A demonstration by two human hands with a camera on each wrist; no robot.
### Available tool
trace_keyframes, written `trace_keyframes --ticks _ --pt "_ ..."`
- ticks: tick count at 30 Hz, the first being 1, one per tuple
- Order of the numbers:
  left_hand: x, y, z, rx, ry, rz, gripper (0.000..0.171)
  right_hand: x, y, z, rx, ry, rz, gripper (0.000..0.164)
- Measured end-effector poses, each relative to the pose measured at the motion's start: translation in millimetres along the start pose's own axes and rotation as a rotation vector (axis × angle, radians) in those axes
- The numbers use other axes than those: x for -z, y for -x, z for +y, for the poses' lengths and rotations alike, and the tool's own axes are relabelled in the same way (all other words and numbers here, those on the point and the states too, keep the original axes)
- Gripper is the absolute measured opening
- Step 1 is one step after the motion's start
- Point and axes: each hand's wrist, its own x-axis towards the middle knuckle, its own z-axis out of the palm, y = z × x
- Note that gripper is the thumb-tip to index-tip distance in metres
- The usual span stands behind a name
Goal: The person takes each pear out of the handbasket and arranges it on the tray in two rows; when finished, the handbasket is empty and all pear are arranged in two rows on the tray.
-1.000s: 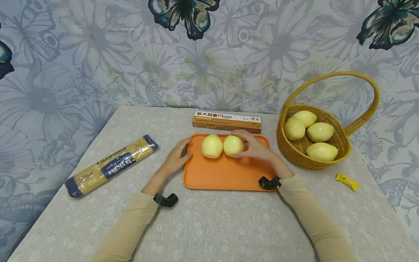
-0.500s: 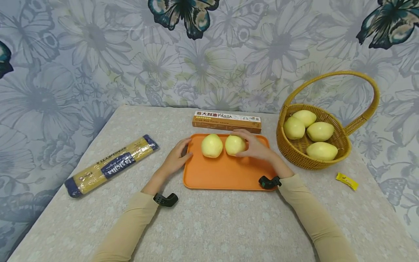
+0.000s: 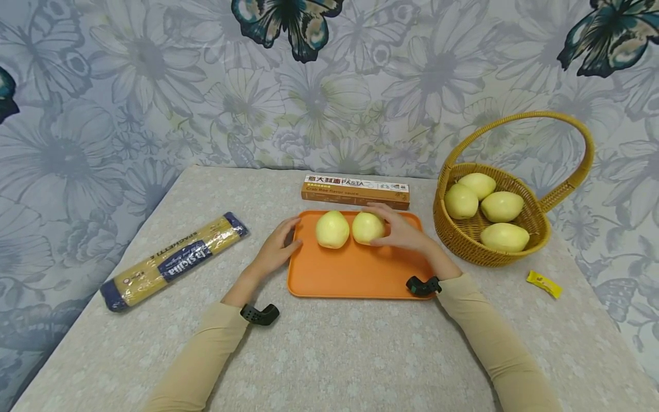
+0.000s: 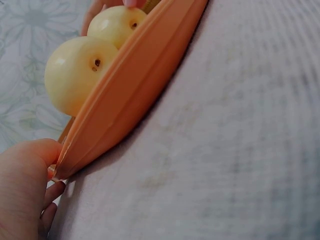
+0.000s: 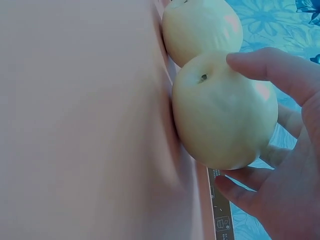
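Two pale yellow pears stand side by side on an orange tray (image 3: 355, 280), a narrow gap between them in the head view. My right hand (image 3: 399, 230) holds the right pear (image 3: 366, 229) from its right side. In the right wrist view the thumb (image 5: 270, 67) lies on the pear near its dimple, with the fingers curled round its far side. The left pear (image 3: 332, 230) is untouched by either hand. At the tray's left edge, my left hand (image 3: 275, 249) pinches the rim, thumb above and other fingers lower, as the left wrist view shows.
A wicker basket (image 3: 463, 246) with several more pears stands to the right, its tall handle raised. Behind the tray lies a pasta box (image 3: 355, 193). A spaghetti packet (image 3: 175, 262) lies at the left, and a small yellow wrapper (image 3: 544, 284) near the right edge.
The right pear has shifted slightly to the right with my right hand round it, opening a narrow gap from the left pear. My left hand has stayed at the tray rim.
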Motion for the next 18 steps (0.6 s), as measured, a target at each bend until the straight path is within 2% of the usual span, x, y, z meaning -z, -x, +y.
trace_keyframes --ticks 10,18 --pt "-0.2 0.0 -2.3 -0.014 0.013 0.019 0.056 6.1 0.3 -6.5 0.004 -0.005 0.019 0.075" --pt "0.0 0.2 -2.8 -0.015 -0.007 0.01 0.057 40.8 16.1 -19.1 0.021 -0.006 0.096 0.065"
